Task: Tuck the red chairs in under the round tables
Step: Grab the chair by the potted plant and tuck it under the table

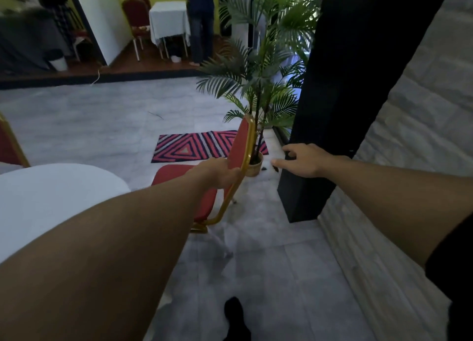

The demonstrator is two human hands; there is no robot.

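Note:
A red chair (pixel 240 146) with a gold frame stands in the middle of the view, side-on, its seat facing left toward the round white table (pixel 51 197) at the lower left. My left hand (pixel 221 173) grips the lower part of the chair's backrest at its gold edge. My right hand (pixel 303 161) hovers open to the right of the chair, fingers spread, touching nothing, in front of a black pillar. The edge of a second red chair (pixel 9 146) shows at the far left behind the table.
A black pillar (pixel 332 110) rises close on the right beside a grey stone wall (pixel 422 135). A potted palm (pixel 258 84) stands just behind the chair. A striped rug (pixel 194 146) lies on the grey tiles. Farther back, a person stands by a white-clothed table (pixel 169 20).

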